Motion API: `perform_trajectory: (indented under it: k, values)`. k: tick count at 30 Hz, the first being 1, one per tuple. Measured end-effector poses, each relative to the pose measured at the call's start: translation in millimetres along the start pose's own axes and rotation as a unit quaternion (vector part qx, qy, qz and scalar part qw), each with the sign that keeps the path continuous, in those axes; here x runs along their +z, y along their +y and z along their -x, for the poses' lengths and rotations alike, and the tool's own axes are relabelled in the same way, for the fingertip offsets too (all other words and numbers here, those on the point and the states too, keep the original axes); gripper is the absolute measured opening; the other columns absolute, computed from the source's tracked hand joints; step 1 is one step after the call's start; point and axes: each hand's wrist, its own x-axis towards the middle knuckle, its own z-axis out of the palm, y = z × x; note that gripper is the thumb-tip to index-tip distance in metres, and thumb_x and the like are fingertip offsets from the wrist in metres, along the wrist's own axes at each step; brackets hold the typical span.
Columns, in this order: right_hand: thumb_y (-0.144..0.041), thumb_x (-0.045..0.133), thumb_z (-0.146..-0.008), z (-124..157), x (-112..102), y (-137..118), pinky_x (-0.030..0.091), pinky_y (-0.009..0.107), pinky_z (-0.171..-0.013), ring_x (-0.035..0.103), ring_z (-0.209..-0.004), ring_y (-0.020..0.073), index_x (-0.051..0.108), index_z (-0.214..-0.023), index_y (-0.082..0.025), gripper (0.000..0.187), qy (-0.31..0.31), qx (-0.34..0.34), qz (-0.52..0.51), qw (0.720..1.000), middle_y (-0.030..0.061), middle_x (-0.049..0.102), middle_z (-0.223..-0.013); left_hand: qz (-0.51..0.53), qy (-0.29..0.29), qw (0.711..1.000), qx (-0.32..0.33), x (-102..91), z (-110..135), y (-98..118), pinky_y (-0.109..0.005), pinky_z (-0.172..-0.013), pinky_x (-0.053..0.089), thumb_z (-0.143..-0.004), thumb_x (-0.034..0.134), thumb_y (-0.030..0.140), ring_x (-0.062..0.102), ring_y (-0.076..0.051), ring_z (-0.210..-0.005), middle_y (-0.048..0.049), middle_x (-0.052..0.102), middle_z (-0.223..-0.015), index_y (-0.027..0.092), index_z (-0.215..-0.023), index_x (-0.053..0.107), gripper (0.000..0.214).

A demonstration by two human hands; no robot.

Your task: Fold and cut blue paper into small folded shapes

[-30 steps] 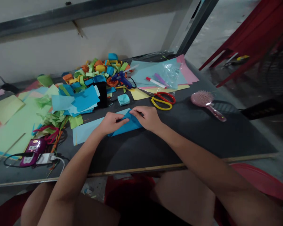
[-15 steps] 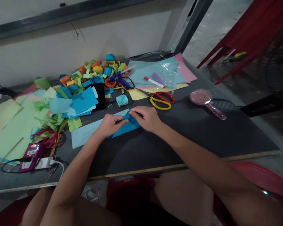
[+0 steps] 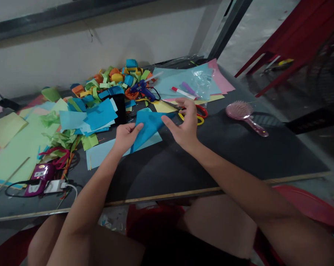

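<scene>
A creased blue sheet of paper is raised off the table, its surface tilted toward me. My left hand pinches its left edge between thumb and fingers. Beside the sheet's right corner is my right hand, fingers spread and thumb tip at the paper; whether the thumb presses on it I cannot tell. Beneath them lies a light blue paper strip, partly covered by the sheet and my left hand. Scissors with red and yellow handles lie behind my right hand, which hides part of them.
Paper loops are heaped at the back, with a blue glue gun beside them. Blue paper pieces lie left. A purple power strip sits front left. A hairbrush and a red-capped marker are to the right.
The blue paper has come up from the light blue strip and opened wider. My right hand has moved up and right, its fingers spreading from their earlier pinch. My left hand keeps its hold.
</scene>
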Motion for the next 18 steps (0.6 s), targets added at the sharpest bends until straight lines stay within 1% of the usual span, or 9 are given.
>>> perform_trajectory:
  k: [3,4,6,8,9,12,14,15,18]
  values:
    - [-0.063,0.072,-0.071,3,10,12,0.053,0.045,-0.084,0.059,-0.11,0.027,0.044,-0.121,-0.03,0.067,0.009,0.126,-0.103,0.987,0.0095,0.053,-0.125,0.019,0.064,0.998,-0.016,1.2,1,-4,-0.027,-0.047,0.016,-0.084,0.056,0.051,0.021,-0.008,-0.05,0.0048,0.022,-0.052,0.02,-0.052,0.028,0.053]
    - [-0.064,0.071,-0.072,4,14,15,0.055,0.04,-0.075,0.063,-0.099,0.0241,0.041,-0.122,-0.03,0.067,-0.022,0.169,-0.162,0.972,0.0079,0.055,-0.119,0.014,0.077,0.997,-0.011,1.7,2,-5,-0.027,-0.047,0.018,-0.084,0.057,0.052,0.023,-0.008,-0.05,0.0046,0.024,-0.051,0.02,-0.051,0.032,0.053]
    - [-0.066,0.064,-0.076,6,22,19,0.054,0.034,-0.062,0.067,-0.081,0.0206,0.04,-0.119,-0.03,0.061,-0.131,0.235,-0.265,0.926,0.0042,0.059,-0.102,0.009,0.087,0.996,0.008,3.4,5,-5,-0.026,-0.05,0.026,-0.082,0.061,0.054,0.033,-0.009,-0.052,0.0031,0.036,-0.052,0.018,-0.054,0.045,0.048]
    - [-0.068,0.061,-0.077,9,28,19,0.053,0.033,-0.058,0.067,-0.075,0.0198,0.042,-0.117,-0.029,0.059,-0.217,0.249,-0.339,0.881,0.0022,0.062,-0.094,0.041,0.075,0.996,0.027,6.5,7,-5,-0.026,-0.059,0.038,-0.079,0.063,0.057,0.048,-0.013,-0.063,-0.0007,0.056,-0.066,0.018,-0.07,0.06,0.041]
    - [-0.068,0.06,-0.078,10,31,19,0.054,0.034,-0.06,0.067,-0.076,0.0203,0.044,-0.118,-0.029,0.058,-0.24,0.246,-0.363,0.866,0.0025,0.063,-0.094,0.069,0.065,0.995,0.035,8.5,7,-6,-0.028,-0.064,0.042,-0.079,0.062,0.06,0.054,-0.016,-0.071,-0.003,0.063,-0.076,0.018,-0.08,0.064,0.042]
    - [-0.068,0.048,-0.085,13,37,20,0.056,0.039,-0.071,0.068,-0.085,0.0221,0.046,-0.123,-0.03,0.053,-0.261,0.245,-0.39,0.848,0.0047,0.067,-0.101,0.129,0.046,0.99,0.022,14.9,6,-9,-0.031,-0.072,0.047,-0.079,0.056,0.067,0.059,-0.02,-0.082,-0.0065,0.067,-0.087,0.018,-0.092,0.065,0.052]
    - [-0.065,0.038,-0.091,13,38,22,0.056,0.042,-0.08,0.067,-0.095,0.0236,0.046,-0.127,-0.029,0.051,-0.268,0.248,-0.373,0.853,0.0069,0.068,-0.105,0.123,0.05,0.991,-0.016,18.0,4,-12,-0.032,-0.071,0.047,-0.08,0.058,0.063,0.059,-0.019,-0.079,-0.0054,0.066,-0.08,0.018,-0.087,0.064,0.046]
    - [-0.064,0.034,-0.093,13,37,22,0.055,0.043,-0.084,0.066,-0.101,0.0243,0.046,-0.129,-0.028,0.052,-0.258,0.239,-0.354,0.867,0.0081,0.068,-0.108,0.121,0.056,0.99,-0.039,18.8,3,-14,-0.031,-0.07,0.047,-0.081,0.06,0.059,0.059,-0.019,-0.077,-0.0046,0.064,-0.077,0.018,-0.084,0.063,0.041]
    - [-0.066,0.032,-0.092,7,26,22,0.051,0.045,-0.094,0.057,-0.12,0.026,0.037,-0.139,-0.03,0.06,-0.149,0.165,-0.247,0.943,0.0116,0.058,-0.131,0.17,0.083,0.977,-0.1,18.1,1,-16,-0.031,-0.069,0.049,-0.086,0.06,0.047,0.061,-0.018,-0.077,-0.0039,0.064,-0.076,0.019,-0.08,0.061,0.029]
